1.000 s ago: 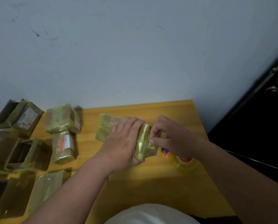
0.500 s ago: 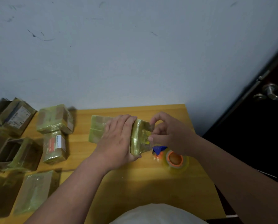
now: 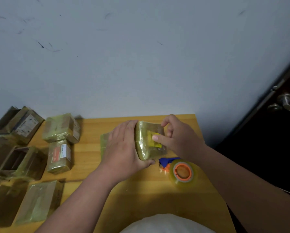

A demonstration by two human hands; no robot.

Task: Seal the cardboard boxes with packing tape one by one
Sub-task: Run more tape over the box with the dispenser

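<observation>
Your left hand lies flat over the box at the middle of the table, with the thumb under its near corner, probably so it does not slide. Your right hand presses one fingertip on the yellow label, seemingly to smooth the tape. The tape roll waits just beside. The tape edge is hard to see, and the left boxes are partly cut off.
</observation>
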